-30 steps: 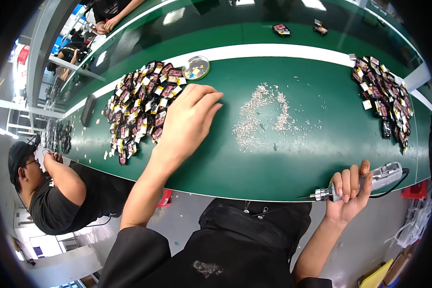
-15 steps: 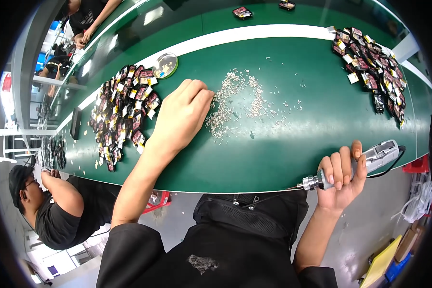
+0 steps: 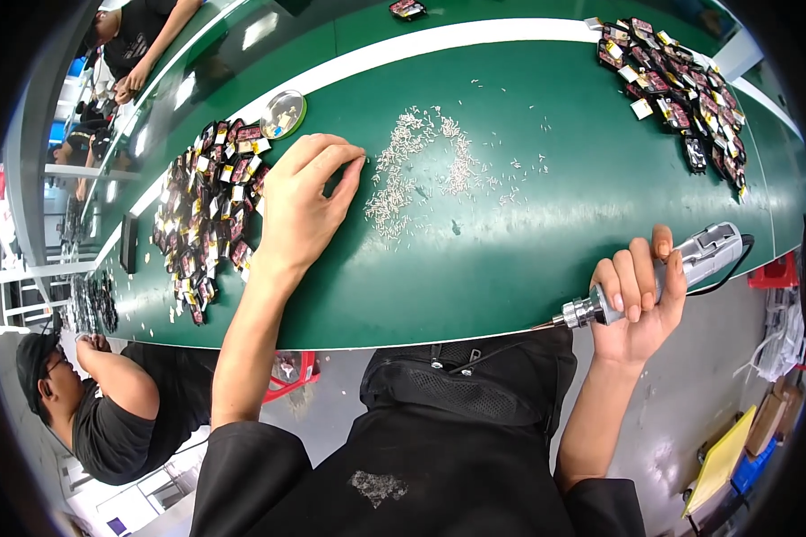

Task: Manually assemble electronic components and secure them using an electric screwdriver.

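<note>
My left hand is over the green table, thumb and forefinger pinched together at the left side of a scattered pile of tiny silvery screws. What the pinch holds, if anything, is too small to make out. My right hand grips a grey electric screwdriver at the table's near edge. Its thin bit points left, and a black cord leaves its rear end. To the left of my left hand lies a heap of small black devices with pink-and-black faces and white-and-yellow tabs.
A round clear dish with a green rim stands behind the left heap. Another heap of such devices lies at the far right. One device sits beyond the white strip. A co-worker sits at the left; another person's hands show at the far left.
My left hand has come away leftward from the screw pile, its thumb and forefinger now visibly pinched. My right hand still holds the screwdriver. The whole view has shifted slightly.
</note>
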`<action>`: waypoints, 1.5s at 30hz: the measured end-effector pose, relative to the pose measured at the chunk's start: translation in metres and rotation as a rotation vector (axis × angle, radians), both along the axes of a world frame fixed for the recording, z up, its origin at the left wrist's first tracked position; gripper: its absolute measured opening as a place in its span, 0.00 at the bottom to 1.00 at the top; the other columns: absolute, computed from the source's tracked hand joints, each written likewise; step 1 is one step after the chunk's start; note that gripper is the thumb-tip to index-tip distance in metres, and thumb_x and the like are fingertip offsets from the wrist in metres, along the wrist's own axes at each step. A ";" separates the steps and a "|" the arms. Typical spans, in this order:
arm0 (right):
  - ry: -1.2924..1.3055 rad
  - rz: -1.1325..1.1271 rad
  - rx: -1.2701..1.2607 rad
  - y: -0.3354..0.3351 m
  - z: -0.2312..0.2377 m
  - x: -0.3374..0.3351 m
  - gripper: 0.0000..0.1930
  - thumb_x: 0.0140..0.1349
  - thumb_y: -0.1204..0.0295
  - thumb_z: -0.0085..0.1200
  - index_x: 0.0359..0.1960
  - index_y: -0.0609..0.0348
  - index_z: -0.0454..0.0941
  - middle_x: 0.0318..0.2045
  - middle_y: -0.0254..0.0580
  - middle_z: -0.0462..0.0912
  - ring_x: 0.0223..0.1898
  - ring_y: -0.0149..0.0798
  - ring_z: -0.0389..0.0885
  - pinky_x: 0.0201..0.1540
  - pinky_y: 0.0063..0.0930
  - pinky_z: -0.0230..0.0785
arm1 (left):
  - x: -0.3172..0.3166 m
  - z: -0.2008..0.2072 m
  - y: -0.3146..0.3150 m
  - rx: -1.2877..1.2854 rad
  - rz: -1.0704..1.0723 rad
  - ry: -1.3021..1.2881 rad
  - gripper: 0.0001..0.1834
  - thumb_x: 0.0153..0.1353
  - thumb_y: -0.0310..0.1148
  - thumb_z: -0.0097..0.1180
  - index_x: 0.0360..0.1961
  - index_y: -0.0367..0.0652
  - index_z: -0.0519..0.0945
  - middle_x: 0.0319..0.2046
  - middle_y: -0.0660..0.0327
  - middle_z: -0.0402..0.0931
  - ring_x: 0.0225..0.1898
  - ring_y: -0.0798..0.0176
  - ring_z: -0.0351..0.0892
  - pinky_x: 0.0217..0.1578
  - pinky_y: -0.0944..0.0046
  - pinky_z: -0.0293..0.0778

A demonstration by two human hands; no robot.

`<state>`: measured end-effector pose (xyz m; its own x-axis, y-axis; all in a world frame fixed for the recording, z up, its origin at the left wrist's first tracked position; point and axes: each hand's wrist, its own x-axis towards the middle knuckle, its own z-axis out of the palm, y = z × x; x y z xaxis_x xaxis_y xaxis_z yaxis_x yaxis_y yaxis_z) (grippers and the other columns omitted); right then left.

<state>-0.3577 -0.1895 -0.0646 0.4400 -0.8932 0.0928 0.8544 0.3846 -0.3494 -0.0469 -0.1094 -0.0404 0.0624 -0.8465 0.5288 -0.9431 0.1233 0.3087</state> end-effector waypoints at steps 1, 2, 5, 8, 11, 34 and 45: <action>0.002 0.000 0.002 0.000 0.000 0.000 0.07 0.70 0.68 0.41 0.38 0.58 0.66 0.13 0.27 0.60 0.12 0.24 0.58 0.21 0.22 0.58 | -0.001 0.002 0.002 0.002 0.000 0.002 0.07 0.49 0.17 0.62 0.31 0.36 0.81 0.30 0.60 0.78 0.24 0.68 0.75 0.25 0.71 0.71; -0.001 0.000 0.001 0.000 0.000 0.001 0.07 0.70 0.68 0.40 0.38 0.58 0.66 0.13 0.27 0.60 0.12 0.24 0.58 0.21 0.22 0.57 | -0.003 0.004 0.004 0.023 0.023 0.049 0.07 0.49 0.17 0.62 0.31 0.36 0.80 0.29 0.60 0.77 0.24 0.68 0.74 0.25 0.72 0.70; -0.008 0.000 0.003 0.000 0.000 0.001 0.07 0.70 0.68 0.40 0.38 0.58 0.66 0.13 0.27 0.60 0.12 0.24 0.58 0.21 0.22 0.57 | -0.004 0.006 0.006 0.042 0.042 0.114 0.07 0.50 0.16 0.60 0.31 0.35 0.80 0.28 0.60 0.77 0.24 0.68 0.74 0.25 0.71 0.70; -0.020 0.013 -0.002 -0.001 0.001 0.002 0.07 0.70 0.68 0.40 0.38 0.58 0.66 0.13 0.27 0.59 0.12 0.23 0.58 0.22 0.22 0.57 | -0.005 0.007 0.010 0.076 0.074 0.100 0.06 0.51 0.15 0.57 0.31 0.35 0.79 0.27 0.59 0.76 0.23 0.67 0.73 0.27 0.70 0.71; -0.017 0.013 -0.001 0.000 0.000 0.000 0.07 0.70 0.68 0.40 0.38 0.58 0.66 0.13 0.27 0.60 0.12 0.24 0.58 0.22 0.22 0.57 | -0.014 0.009 0.015 0.043 0.043 0.082 0.06 0.50 0.16 0.57 0.29 0.36 0.78 0.26 0.60 0.76 0.23 0.66 0.74 0.21 0.70 0.70; -0.073 -0.144 -0.099 0.023 0.059 0.032 0.07 0.64 0.69 0.48 0.35 0.60 0.69 0.11 0.26 0.61 0.10 0.24 0.59 0.21 0.20 0.60 | -0.141 -0.002 0.050 0.177 -0.383 1.570 0.09 0.65 0.24 0.48 0.33 0.27 0.77 0.30 0.48 0.78 0.28 0.66 0.76 0.27 0.71 0.72; -0.020 -0.152 -0.152 0.026 0.057 0.027 0.07 0.64 0.69 0.48 0.35 0.61 0.69 0.11 0.26 0.61 0.10 0.24 0.60 0.20 0.22 0.60 | -0.147 0.005 0.051 0.213 -0.285 1.335 0.06 0.61 0.20 0.51 0.28 0.28 0.77 0.27 0.51 0.78 0.24 0.66 0.75 0.25 0.70 0.71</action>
